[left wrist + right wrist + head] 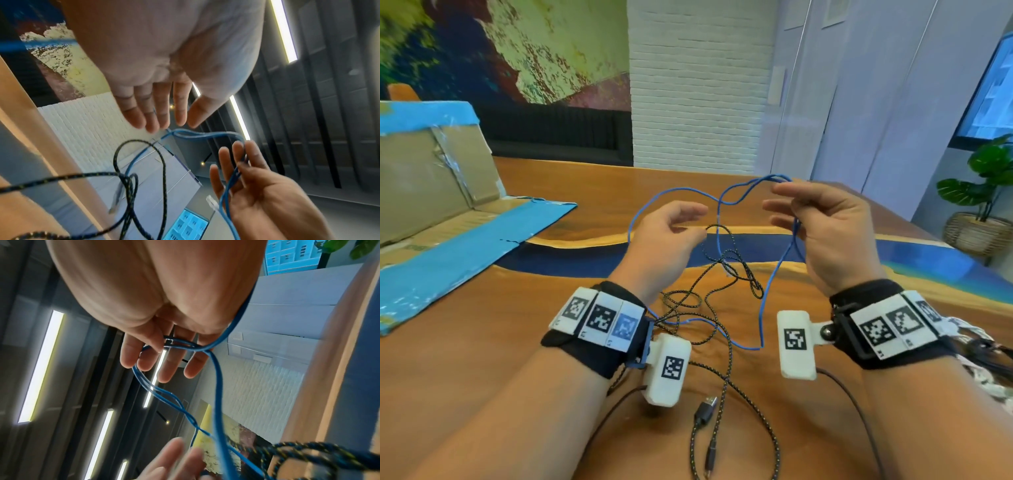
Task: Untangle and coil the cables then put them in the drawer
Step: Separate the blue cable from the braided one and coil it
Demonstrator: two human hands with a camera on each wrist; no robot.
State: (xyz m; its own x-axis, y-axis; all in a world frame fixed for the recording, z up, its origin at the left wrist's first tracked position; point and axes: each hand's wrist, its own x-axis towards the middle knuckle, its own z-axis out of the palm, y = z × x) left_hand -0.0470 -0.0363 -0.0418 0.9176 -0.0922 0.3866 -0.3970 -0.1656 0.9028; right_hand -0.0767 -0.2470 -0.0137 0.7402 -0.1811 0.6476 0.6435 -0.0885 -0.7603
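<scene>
A thin blue cable point(762, 325) loops up off the wooden table point(500, 342), and my right hand point(791, 205) holds several of its strands between thumb and fingers. The right wrist view shows the blue cable point(218, 386) crossing those fingers point(164, 369). Its clear plug point(211, 203) hangs by my right palm point(257, 194). My left hand point(693, 221) hovers just left of the loop with relaxed fingers point(156, 113) and nothing in them. A black braided cable point(753, 287) lies tangled with the blue one, its USB plug point(707, 407) near me.
An opened cardboard box point(431, 178) with blue tape lies on the table at the left, one flap spread flat. A potted plant point(983, 192) stands on the floor to the right. Thin dark leads from my wrist cameras trail over the near table.
</scene>
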